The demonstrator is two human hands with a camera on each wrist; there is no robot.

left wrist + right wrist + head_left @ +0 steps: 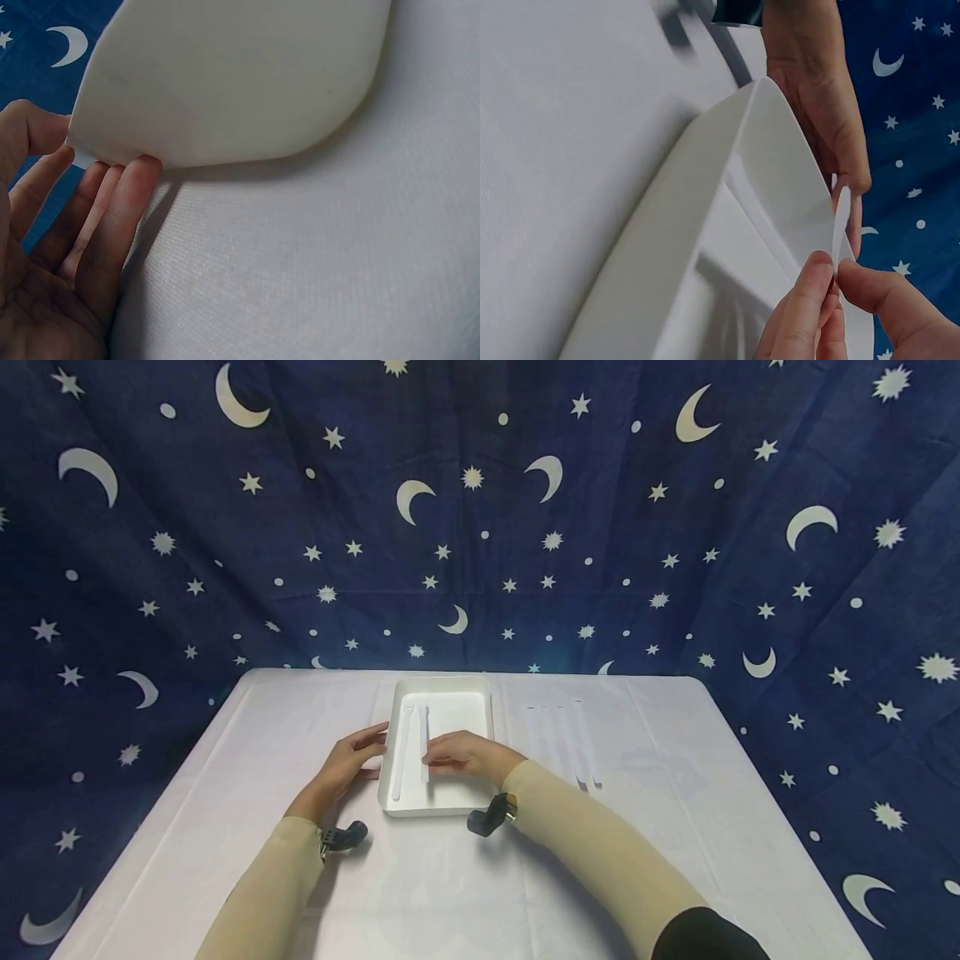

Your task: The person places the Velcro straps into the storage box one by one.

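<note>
One strip (424, 727) is pinched by the right hand (467, 753) over the tray (461, 714), roughly parallel to another strip (402, 752) leftward; the tray's side is touched by the loose-fingered left hand (347, 767).

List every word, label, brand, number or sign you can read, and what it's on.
None readable.
Tray: no text visible.
Stick held by the right hand: no text visible.
Sticks on the table: tiny dark marks at their far ends, too small to make out.
Backdrop: printed moons and stars, no letters or numbers.
</note>
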